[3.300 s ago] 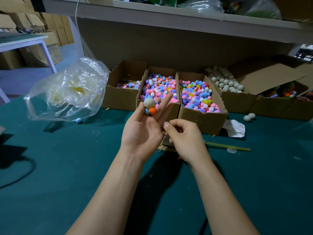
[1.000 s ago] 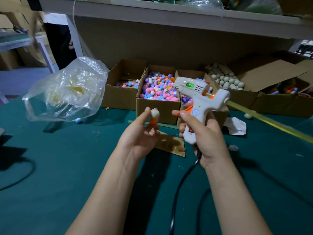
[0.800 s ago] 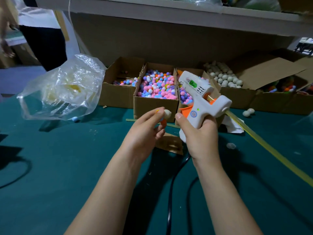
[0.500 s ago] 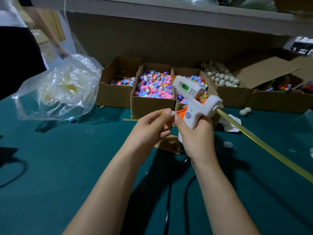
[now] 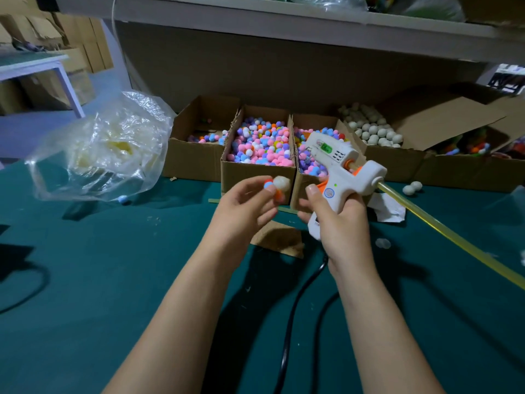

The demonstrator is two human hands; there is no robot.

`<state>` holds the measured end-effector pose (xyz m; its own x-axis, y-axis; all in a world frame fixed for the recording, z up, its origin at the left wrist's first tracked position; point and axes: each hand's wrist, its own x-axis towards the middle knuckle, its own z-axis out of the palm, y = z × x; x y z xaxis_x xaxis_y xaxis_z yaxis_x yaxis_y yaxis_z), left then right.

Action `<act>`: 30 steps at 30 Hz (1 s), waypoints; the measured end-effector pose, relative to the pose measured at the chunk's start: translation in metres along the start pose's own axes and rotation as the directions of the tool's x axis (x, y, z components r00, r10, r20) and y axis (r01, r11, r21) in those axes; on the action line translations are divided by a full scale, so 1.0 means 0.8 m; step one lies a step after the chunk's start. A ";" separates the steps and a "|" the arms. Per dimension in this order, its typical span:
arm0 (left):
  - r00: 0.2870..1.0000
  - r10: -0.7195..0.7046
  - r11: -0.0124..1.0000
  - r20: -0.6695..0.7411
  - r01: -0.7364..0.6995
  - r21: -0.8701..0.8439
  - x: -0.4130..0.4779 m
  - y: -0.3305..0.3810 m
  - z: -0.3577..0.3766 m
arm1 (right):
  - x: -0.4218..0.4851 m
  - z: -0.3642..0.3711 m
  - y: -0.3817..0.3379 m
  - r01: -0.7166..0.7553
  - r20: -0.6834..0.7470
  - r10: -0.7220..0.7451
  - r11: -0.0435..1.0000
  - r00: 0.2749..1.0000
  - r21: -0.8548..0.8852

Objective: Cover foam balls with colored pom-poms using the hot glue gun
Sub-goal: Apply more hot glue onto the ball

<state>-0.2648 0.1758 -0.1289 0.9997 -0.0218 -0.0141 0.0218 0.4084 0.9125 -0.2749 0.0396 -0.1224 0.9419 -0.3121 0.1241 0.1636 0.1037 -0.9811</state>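
My left hand [image 5: 241,211] pinches a small white foam ball [image 5: 281,183] at its fingertips; an orange, a red and a blue pom-pom stick to the ball. My right hand [image 5: 338,220] grips the handle of a white and orange hot glue gun [image 5: 341,163], its nozzle pointing up and left, a little apart from the ball. A long yellow glue stick [image 5: 443,228] juts out of the gun's back to the right. Behind my hands stand cardboard boxes of coloured pom-poms [image 5: 261,143] and a box of white foam balls [image 5: 372,129].
A crumpled clear plastic bag [image 5: 99,149] lies at the left on the green table [image 5: 99,280]. The gun's black cord [image 5: 289,331] runs toward me between my arms. A cardboard scrap [image 5: 278,237] lies under my hands; two loose foam balls [image 5: 412,187] sit at right.
My right hand picked up the glue gun and brought it to the ball. In the last half second the ball and the nozzle have drawn apart, and the ball is turned in my left fingers.
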 end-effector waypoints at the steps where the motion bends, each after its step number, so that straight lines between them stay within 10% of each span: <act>1: 0.998 -0.054 0.986 -0.016 0.051 -0.157 0.002 0.003 -0.004 | 0.000 -0.002 -0.003 -0.025 0.041 0.022 0.997 0.999 0.075; 8: 0.978 -0.162 0.886 -0.129 0.086 -0.456 0.008 0.008 -0.013 | -0.004 -0.025 -0.020 -0.135 0.348 0.089 0.985 0.933 0.109; 30: 0.962 -0.017 0.927 -0.272 -0.086 -0.364 0.012 0.001 -0.012 | -0.010 -0.025 -0.019 -0.086 0.406 0.192 0.961 0.894 -0.263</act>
<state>-0.2548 0.1849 -0.1320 0.9653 0.2200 -0.1406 -0.0607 0.7130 0.6985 -0.2908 0.0220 -0.1114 0.9921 0.1241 -0.0168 -0.0015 -0.1222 -0.9925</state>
